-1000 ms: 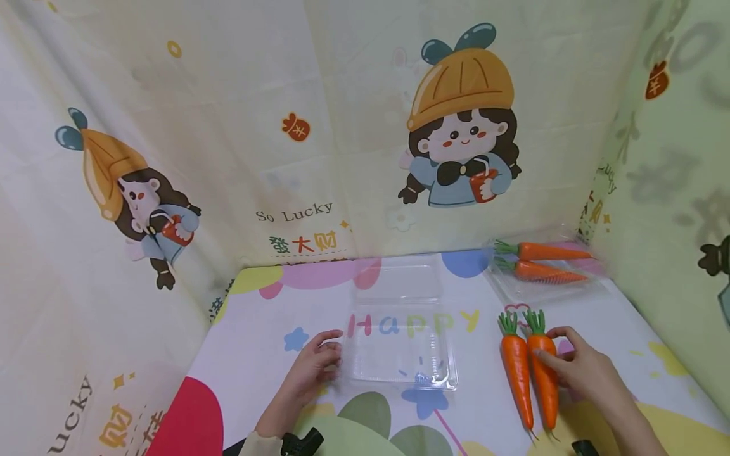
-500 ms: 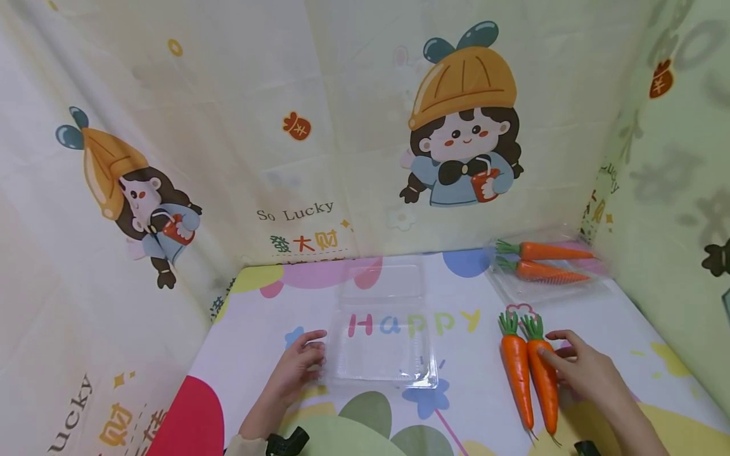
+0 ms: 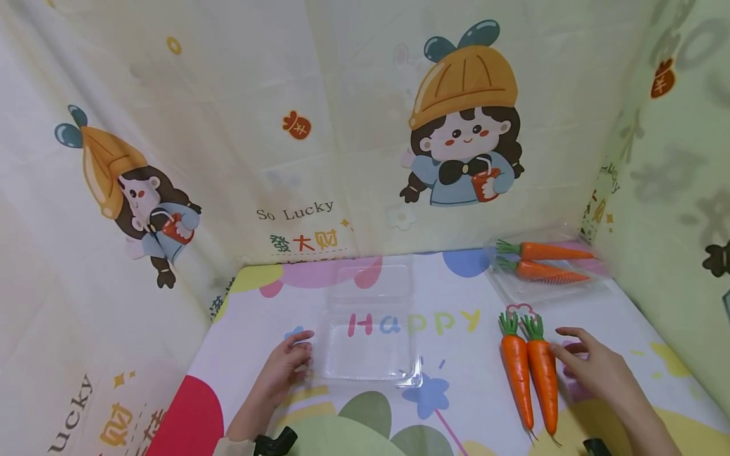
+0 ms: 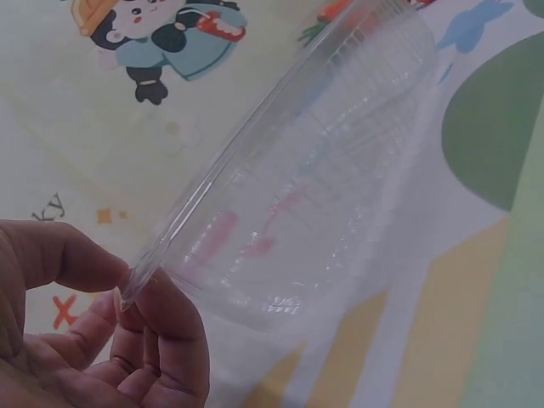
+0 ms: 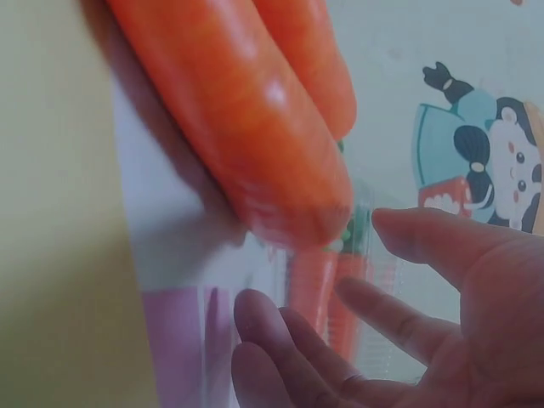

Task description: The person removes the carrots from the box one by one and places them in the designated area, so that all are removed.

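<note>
An unlidded-looking clear plastic clamshell box point(image 3: 367, 364) lies unfolded on the table, its flap towards the back. The left hand point(image 3: 282, 368) is at its left side; in the left wrist view, thumb and forefinger pinch the box's rim point(image 4: 183, 217). Two orange carrots with green tops lie side by side to the right, a left carrot point(image 3: 517, 373) and a right carrot point(image 3: 543, 380). Just right of these is the right hand point(image 3: 595, 370), its fingers spread and relaxed. A gap separates its fingers from the carrot point(image 5: 246, 127) in the right wrist view.
At the back right, another clear plastic box point(image 3: 513, 291) contains two carrots point(image 3: 550, 272). A patterned cloth covers the table point(image 3: 256, 329). Printed curtains point(image 3: 353, 126) enclose it at the back and both sides.
The left hand has drawn the clear box leftwards across the table. The right hand has come off the right carrot and moved slightly to the right; the carrots stay nearly in place.
</note>
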Demonstrator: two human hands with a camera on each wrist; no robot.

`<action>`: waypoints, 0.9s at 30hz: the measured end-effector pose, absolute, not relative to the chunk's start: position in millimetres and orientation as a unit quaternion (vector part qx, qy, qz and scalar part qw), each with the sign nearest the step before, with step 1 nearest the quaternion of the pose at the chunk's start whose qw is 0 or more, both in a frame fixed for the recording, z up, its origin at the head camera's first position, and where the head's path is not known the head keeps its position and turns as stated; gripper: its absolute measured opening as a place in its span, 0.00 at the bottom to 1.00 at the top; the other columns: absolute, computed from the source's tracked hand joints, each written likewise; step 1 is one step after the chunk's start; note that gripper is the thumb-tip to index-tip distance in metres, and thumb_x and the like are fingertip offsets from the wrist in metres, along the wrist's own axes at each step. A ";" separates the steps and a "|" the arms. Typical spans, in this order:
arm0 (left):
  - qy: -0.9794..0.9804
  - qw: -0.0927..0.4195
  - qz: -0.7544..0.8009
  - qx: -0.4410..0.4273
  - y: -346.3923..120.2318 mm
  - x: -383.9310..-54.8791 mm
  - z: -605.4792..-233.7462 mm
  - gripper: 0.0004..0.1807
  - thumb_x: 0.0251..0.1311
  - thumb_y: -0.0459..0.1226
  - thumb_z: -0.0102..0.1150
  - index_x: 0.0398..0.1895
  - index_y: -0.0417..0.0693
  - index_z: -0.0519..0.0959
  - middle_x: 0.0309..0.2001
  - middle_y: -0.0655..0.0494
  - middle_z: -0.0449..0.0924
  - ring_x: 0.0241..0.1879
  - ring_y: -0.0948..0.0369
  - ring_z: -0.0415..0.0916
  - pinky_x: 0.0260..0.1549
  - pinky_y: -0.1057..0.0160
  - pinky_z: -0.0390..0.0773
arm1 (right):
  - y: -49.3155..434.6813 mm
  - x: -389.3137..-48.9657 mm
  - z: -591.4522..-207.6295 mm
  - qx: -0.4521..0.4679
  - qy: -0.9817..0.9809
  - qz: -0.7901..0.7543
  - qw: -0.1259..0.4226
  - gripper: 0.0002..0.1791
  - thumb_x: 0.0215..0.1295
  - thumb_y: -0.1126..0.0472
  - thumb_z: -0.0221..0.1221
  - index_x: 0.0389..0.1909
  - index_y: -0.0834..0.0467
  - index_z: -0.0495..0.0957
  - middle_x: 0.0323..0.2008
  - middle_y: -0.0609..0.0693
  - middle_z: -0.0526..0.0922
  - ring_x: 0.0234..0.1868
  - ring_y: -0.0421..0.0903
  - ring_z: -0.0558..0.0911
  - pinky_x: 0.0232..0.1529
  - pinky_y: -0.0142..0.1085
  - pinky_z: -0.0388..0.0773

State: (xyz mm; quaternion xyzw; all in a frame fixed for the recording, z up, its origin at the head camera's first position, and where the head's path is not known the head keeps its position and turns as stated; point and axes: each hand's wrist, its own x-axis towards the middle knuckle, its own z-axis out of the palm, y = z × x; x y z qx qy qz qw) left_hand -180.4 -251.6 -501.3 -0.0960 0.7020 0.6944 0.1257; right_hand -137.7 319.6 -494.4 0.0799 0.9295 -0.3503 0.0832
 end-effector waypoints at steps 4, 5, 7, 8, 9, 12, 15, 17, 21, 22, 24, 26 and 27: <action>0.702 0.121 0.695 -0.096 -257.2 -179.9 -500.5 0.26 0.70 0.29 0.54 0.70 0.36 0.64 0.36 0.59 0.76 0.30 0.64 0.74 0.25 0.68 0.73 | 325.9 -140.5 -494.1 0.071 0.941 -0.324 0.072 0.39 0.77 0.37 0.51 0.71 0.66 0.63 0.56 0.73 0.80 0.40 0.52 0.89 0.44 0.59 0.79; 0.703 0.120 0.694 -0.096 -258.6 -179.7 -500.1 0.26 0.70 0.29 0.54 0.70 0.36 0.64 0.36 0.59 0.76 0.31 0.64 0.74 0.25 0.68 0.73 | 327.2 -141.2 -494.2 0.071 0.941 -0.322 0.073 0.39 0.77 0.38 0.51 0.71 0.67 0.63 0.55 0.73 0.80 0.40 0.53 0.88 0.44 0.61 0.78; 0.703 0.116 0.694 -0.099 -260.8 -179.3 -499.7 0.26 0.70 0.29 0.54 0.70 0.36 0.65 0.36 0.58 0.76 0.30 0.64 0.74 0.25 0.68 0.73 | 329.6 -141.5 -495.6 0.070 0.942 -0.319 0.069 0.39 0.77 0.38 0.51 0.70 0.67 0.64 0.55 0.73 0.81 0.43 0.58 0.88 0.45 0.63 0.77; 0.703 0.113 0.694 -0.102 -261.9 -179.1 -499.4 0.26 0.70 0.29 0.55 0.69 0.37 0.66 0.36 0.58 0.76 0.30 0.64 0.74 0.25 0.68 0.73 | 330.9 -141.3 -496.5 0.070 0.943 -0.318 0.067 0.38 0.77 0.38 0.50 0.70 0.67 0.64 0.55 0.73 0.81 0.45 0.61 0.87 0.45 0.63 0.76; 0.704 0.112 0.693 -0.105 -263.0 -178.9 -498.9 0.26 0.70 0.30 0.55 0.70 0.37 0.66 0.35 0.58 0.76 0.30 0.64 0.74 0.25 0.68 0.73 | 332.2 -141.0 -497.4 0.069 0.944 -0.316 0.063 0.38 0.77 0.39 0.50 0.70 0.67 0.65 0.55 0.73 0.81 0.47 0.65 0.85 0.45 0.64 0.76; 0.707 0.107 0.690 -0.112 -266.3 -178.4 -497.2 0.25 0.70 0.31 0.55 0.70 0.38 0.67 0.33 0.58 0.76 0.30 0.63 0.73 0.25 0.68 0.72 | 336.5 -139.1 -500.7 0.065 0.948 -0.310 0.045 0.37 0.77 0.39 0.51 0.69 0.67 0.67 0.54 0.72 0.82 0.52 0.73 0.80 0.46 0.65 0.74; 0.710 0.104 0.687 -0.117 -269.3 -178.4 -496.1 0.26 0.71 0.32 0.55 0.70 0.38 0.67 0.32 0.58 0.76 0.30 0.63 0.73 0.26 0.67 0.72 | 340.1 -138.0 -501.9 0.065 0.949 -0.307 0.035 0.36 0.77 0.40 0.51 0.68 0.67 0.67 0.54 0.73 0.81 0.54 0.77 0.78 0.46 0.66 0.74; 0.711 0.102 0.685 -0.121 -271.1 -178.7 -496.3 0.25 0.71 0.32 0.54 0.70 0.38 0.67 0.33 0.58 0.76 0.30 0.63 0.73 0.26 0.67 0.72 | 342.0 -137.5 -502.1 0.066 0.949 -0.306 0.031 0.36 0.77 0.40 0.51 0.67 0.68 0.68 0.54 0.74 0.81 0.55 0.78 0.77 0.46 0.66 0.74; 0.714 0.093 0.681 -0.133 -274.3 -179.2 -496.6 0.25 0.72 0.32 0.54 0.70 0.38 0.68 0.35 0.59 0.76 0.30 0.64 0.73 0.27 0.67 0.72 | 345.2 -136.9 -503.1 0.068 0.950 -0.304 0.027 0.36 0.77 0.40 0.52 0.67 0.68 0.68 0.53 0.74 0.81 0.55 0.79 0.76 0.46 0.66 0.74; 0.715 0.090 0.680 -0.134 -275.2 -179.2 -496.7 0.24 0.72 0.32 0.54 0.70 0.38 0.68 0.35 0.59 0.76 0.30 0.64 0.72 0.27 0.67 0.71 | 345.9 -136.9 -503.3 0.069 0.950 -0.304 0.029 0.37 0.77 0.39 0.52 0.67 0.68 0.68 0.54 0.75 0.81 0.55 0.79 0.76 0.46 0.66 0.74; 0.716 0.085 0.679 -0.137 -276.9 -178.5 -495.9 0.24 0.72 0.32 0.54 0.69 0.38 0.68 0.35 0.59 0.76 0.30 0.64 0.72 0.26 0.67 0.71 | 347.3 -137.1 -503.8 0.073 0.950 -0.303 0.034 0.38 0.77 0.39 0.51 0.67 0.69 0.68 0.54 0.75 0.80 0.54 0.79 0.76 0.46 0.66 0.74; 0.718 0.080 0.677 -0.140 -278.9 -177.7 -495.2 0.24 0.72 0.33 0.54 0.69 0.37 0.68 0.36 0.59 0.76 0.29 0.64 0.71 0.26 0.67 0.70 | 348.4 -137.2 -504.4 0.075 0.950 -0.302 0.036 0.38 0.77 0.38 0.51 0.67 0.69 0.67 0.54 0.75 0.80 0.54 0.79 0.76 0.46 0.66 0.74; 0.718 0.078 0.676 -0.143 -280.1 -177.4 -495.0 0.24 0.72 0.33 0.53 0.69 0.37 0.68 0.36 0.58 0.76 0.29 0.64 0.71 0.26 0.67 0.70 | 349.0 -137.4 -504.5 0.077 0.949 -0.302 0.038 0.38 0.77 0.38 0.51 0.67 0.69 0.67 0.54 0.75 0.80 0.54 0.79 0.76 0.46 0.66 0.74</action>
